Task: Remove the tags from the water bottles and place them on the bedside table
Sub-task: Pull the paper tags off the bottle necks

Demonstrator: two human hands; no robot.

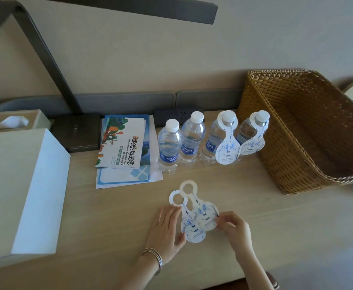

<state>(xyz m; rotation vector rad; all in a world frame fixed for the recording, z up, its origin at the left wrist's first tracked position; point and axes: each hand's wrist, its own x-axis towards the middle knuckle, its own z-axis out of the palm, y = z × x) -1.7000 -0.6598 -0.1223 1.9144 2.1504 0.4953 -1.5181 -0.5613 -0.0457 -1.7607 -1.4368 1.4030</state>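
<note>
We are pinching a seemingly light, bendy tag [206, 214] by its edge with our right hand [234, 229] fingers, our left hand [166, 225] fingers lying flat on another.

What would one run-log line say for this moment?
table: left tag, right tag overlapping | left hand: rests on left tag | right hand: pinches right tag | tagged bottles: two

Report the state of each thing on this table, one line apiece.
Far-left bottle: capped, no tag.
Second bottle: capped, no tag.
Third bottle: capped, tag on neck.
Far-right bottle: capped, tag on neck.
Left loose tag: flat on table, touched by left hand.
Right loose tag: overlaps it, edge pinched by right hand.
Tissue box: tissue sticking out.
</note>
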